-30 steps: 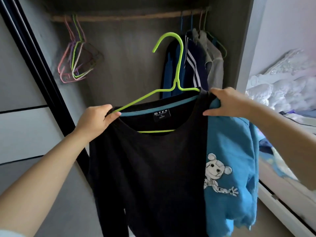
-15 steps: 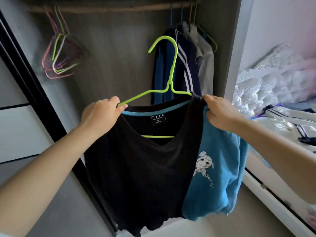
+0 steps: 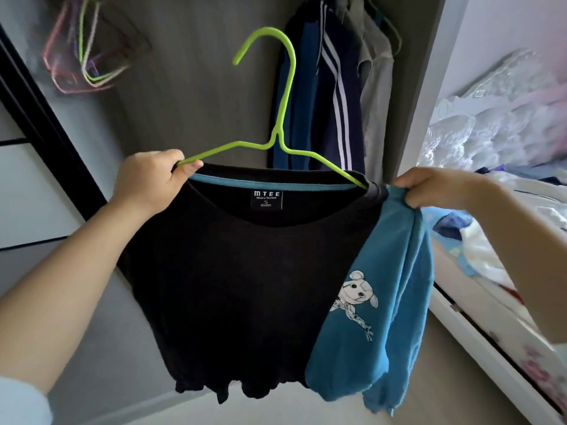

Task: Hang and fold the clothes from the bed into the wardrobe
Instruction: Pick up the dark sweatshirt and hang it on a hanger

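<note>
Left hand (image 3: 147, 182) pinches the left shoulder of the black-and-blue shirt (image 3: 245, 286) together with the left arm of the green hanger (image 3: 277, 130); right hand (image 3: 429, 187) pinches the blue sleeve at the right shoulder. Shirt hangs on the hanger, held up in front of the open wardrobe (image 3: 196, 87), hook free below the rail. Hung dark clothes (image 3: 325, 87) behind; empty hangers (image 3: 86, 56) in the wardrobe's upper left corner; bed (image 3: 506, 133) at right.

Black shirt (image 3: 245, 271) (green hanger (image 3: 285, 96)) between hands.
</note>
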Available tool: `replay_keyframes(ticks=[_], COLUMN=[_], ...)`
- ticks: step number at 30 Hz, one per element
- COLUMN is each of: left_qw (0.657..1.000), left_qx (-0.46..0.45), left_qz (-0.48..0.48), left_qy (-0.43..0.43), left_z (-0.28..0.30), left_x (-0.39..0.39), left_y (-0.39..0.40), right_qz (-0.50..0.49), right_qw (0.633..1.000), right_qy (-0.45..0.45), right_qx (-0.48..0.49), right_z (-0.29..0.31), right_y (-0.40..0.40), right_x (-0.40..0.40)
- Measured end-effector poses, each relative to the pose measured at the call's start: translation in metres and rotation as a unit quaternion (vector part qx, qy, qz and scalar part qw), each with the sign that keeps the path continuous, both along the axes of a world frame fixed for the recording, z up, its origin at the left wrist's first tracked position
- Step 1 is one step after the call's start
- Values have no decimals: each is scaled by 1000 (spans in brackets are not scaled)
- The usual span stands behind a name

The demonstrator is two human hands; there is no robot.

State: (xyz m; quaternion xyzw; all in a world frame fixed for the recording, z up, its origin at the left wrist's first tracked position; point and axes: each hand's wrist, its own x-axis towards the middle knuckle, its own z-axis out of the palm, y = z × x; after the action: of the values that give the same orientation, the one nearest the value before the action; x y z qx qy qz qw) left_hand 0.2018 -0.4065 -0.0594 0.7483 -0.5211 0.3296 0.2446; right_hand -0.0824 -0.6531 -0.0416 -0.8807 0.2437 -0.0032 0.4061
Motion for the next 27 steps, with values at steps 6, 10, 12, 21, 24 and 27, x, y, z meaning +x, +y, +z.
replay_keyframes(ticks=[6, 10, 12, 21, 24, 27], left_qw=[998, 996, 994, 993, 997, 993], left_qx=[8, 1, 6, 60, -9, -80], left_qz=[44, 67, 84, 80, 75, 91], left_qy=[44, 60, 72, 62, 10, -18], left_z=[-12, -8, -4, 2, 3, -4], left_x=[12, 18, 19, -3, -6, 2], left_y=[7, 14, 11, -34, -39, -44], right_qz=[-82, -98, -81, -20, -77, -103], right_qw=[993, 958, 961, 942, 923, 904], right_qy=[-28, -175, -213, -135, -231, -273], right_qx=[78, 206, 159, -308, -297, -313], right_z=[-43, -57, -58, -29, -24, -10], right_y=[-36, -38, -33, -17, -25, -42], right_x=[2, 6, 13, 60, 58, 58])
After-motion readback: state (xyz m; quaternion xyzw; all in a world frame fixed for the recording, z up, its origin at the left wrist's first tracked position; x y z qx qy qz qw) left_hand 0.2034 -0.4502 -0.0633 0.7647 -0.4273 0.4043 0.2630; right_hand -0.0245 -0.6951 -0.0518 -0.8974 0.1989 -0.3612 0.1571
